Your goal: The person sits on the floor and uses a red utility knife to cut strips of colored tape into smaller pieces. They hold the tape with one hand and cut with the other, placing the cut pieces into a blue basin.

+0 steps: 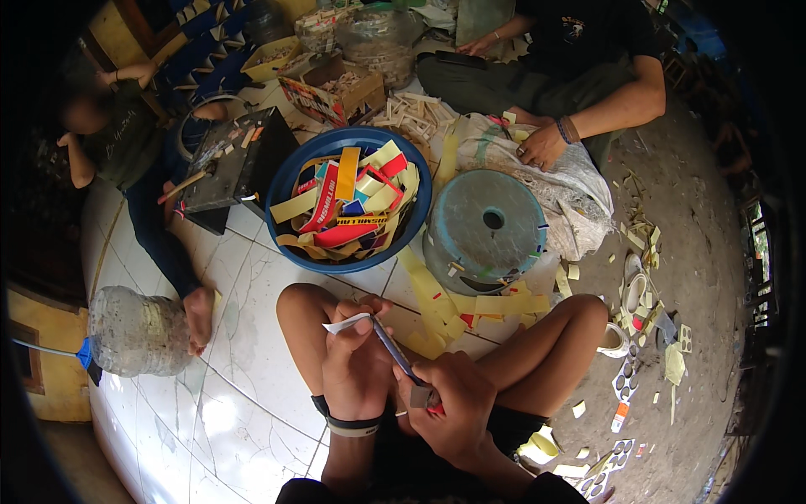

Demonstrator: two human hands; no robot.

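Across the middle of the frame we see a white tiled floor (243, 361); its hard, smooth face could let a dropped thing skid out of reach. Our bare legs (546, 344) are bent at lower centre, and since nothing covers the knees, a slip of the tool could nick the skin there.

Just above centre is the blue basin (353, 269), heaped with coloured strips (326, 197) that rise past its rim; a knock could spill some of them. Right of it, the round grey-green stool (462, 218) is close to our knees, so a careless knee could shift it. Yellow offcuts (432, 307) lie between stool and legs, where a small piece could easily get lost among them.

At lower centre, the fingers of our right hand (457, 403) are wrapped round a slim tool (393, 349); we cannot tell whether it is a knife or scissors. Its far end meets our left hand (351, 370), so if it is sharp, too much push could cut a fingertip. The left fingers pinch a small pale strip (342, 324) just left of that end; a loose pinch could let it twist or tear.
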